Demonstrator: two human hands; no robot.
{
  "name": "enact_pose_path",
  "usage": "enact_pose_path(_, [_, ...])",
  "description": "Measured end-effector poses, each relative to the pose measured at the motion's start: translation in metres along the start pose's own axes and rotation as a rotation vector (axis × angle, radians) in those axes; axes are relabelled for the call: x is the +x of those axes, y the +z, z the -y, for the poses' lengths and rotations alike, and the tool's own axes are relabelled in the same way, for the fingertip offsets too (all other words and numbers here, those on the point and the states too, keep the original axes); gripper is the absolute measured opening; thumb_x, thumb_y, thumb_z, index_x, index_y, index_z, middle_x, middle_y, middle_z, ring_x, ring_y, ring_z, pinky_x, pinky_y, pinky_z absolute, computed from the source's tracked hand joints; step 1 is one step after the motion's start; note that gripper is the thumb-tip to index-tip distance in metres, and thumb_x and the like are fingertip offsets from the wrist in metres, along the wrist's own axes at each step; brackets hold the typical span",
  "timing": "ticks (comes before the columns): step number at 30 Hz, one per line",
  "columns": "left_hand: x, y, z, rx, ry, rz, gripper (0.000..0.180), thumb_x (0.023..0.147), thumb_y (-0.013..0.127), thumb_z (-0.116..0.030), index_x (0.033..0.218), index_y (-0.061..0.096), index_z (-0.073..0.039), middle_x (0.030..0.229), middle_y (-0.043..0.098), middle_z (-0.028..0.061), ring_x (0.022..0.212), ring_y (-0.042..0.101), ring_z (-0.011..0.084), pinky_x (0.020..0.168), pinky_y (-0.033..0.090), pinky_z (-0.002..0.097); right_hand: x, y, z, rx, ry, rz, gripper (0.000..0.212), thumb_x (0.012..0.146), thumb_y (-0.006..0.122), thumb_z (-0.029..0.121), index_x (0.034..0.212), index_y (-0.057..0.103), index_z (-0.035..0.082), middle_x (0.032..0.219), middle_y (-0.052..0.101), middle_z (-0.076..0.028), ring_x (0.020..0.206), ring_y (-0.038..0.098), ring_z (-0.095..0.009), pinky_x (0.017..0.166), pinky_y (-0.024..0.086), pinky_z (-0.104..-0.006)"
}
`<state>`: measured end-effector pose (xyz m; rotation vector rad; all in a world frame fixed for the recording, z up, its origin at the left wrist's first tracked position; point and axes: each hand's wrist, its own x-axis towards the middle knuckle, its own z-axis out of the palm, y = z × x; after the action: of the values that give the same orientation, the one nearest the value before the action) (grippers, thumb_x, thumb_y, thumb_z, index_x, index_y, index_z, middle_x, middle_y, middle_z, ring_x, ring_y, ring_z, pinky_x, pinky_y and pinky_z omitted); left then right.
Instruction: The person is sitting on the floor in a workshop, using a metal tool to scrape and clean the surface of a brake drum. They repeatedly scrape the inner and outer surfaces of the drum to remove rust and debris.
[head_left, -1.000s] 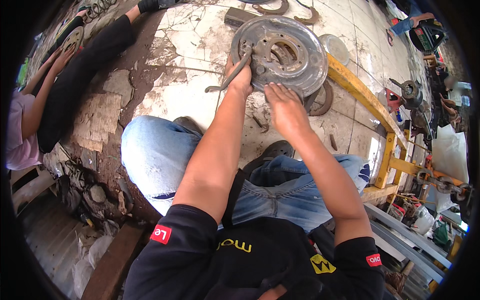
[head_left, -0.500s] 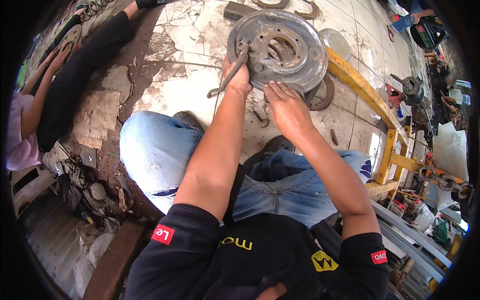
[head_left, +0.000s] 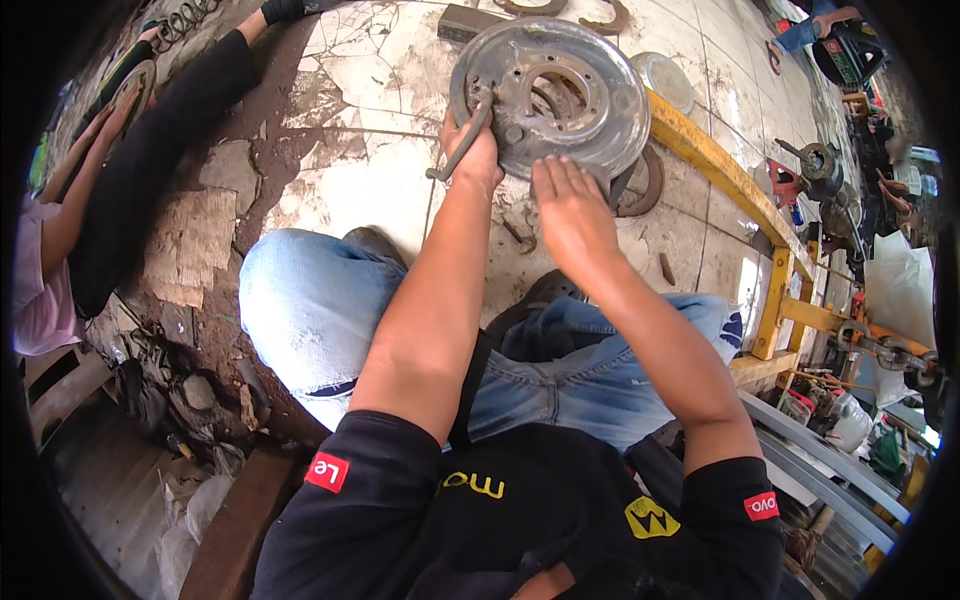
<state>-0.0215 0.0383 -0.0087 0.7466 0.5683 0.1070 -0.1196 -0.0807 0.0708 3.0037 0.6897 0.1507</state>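
A round dark metal brake backing plate (head_left: 618, 110), with a large centre hole ringed by bolt holes, is held tilted in front of me. My left hand (head_left: 474, 155) is closed around its left rim. A bent metal rod (head_left: 462, 150) sticks out from the plate's left side and passes over that hand. My right hand (head_left: 572, 195) rests at the plate's lower edge, its fingers stretched out side by side against it. What lies beneath that palm is hidden. Partly behind the plate, a curved brake shoe (head_left: 645, 190) lies on the floor.
More curved shoes (head_left: 600, 15) and a metal block (head_left: 468, 22) lie beyond the plate, near a round lid-like disc (head_left: 665, 80). A yellow metal frame (head_left: 720, 165) stands to the right. At far left, another person's hands (head_left: 118, 105) hold a round part.
The plate and my left hand have shifted slightly left. My right hand has slid a little to the right along the lower edge.
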Motion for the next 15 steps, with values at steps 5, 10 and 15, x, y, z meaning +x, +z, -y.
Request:
enact_pose_path(5, [-0.013, 0.012, -0.011, 0.007, -0.062, -0.026, 0.031, 0.095, 0.059, -0.003, 0.126, 0.056, -0.005, 0.119, 0.062, 0.0131, 0.106, 0.061, 0.025, 0.092, 0.053, 0.0424, -0.002, 0.002, 0.008, -0.09, 0.053, 0.038, 0.041, 0.086, 0.055, 0.007, 0.123, 0.057, -0.01, 0.128, 0.06, -0.027, 0.126, 0.056, -0.037, 0.108, 0.041, -0.0465])
enact_pose_path(10, [-0.015, 0.014, -0.005, -0.035, -0.024, -0.02, 0.03, 0.096, 0.058, -0.004, 0.126, 0.055, -0.006, 0.119, 0.062, 0.0121, 0.106, 0.061, 0.0247, 0.091, 0.054, 0.0424, 0.019, -0.008, 0.002, -0.168, 0.129, 0.174, 0.045, 0.084, 0.057, 0.008, 0.123, 0.056, -0.013, 0.125, 0.061, -0.029, 0.123, 0.057, -0.039, 0.107, 0.04, -0.0459])
enact_pose_path(15, [-0.013, 0.01, 0.0, -0.054, -0.055, -0.047, 0.032, 0.096, 0.057, -0.003, 0.127, 0.055, -0.008, 0.118, 0.061, 0.011, 0.104, 0.061, 0.0235, 0.09, 0.054, 0.0412, 0.005, 0.005, 0.007, -0.299, 0.049, -0.014, 0.037, 0.083, 0.06, 0.012, 0.113, 0.064, -0.01, 0.116, 0.066, -0.028, 0.113, 0.062, -0.039, 0.1, 0.045, -0.046])
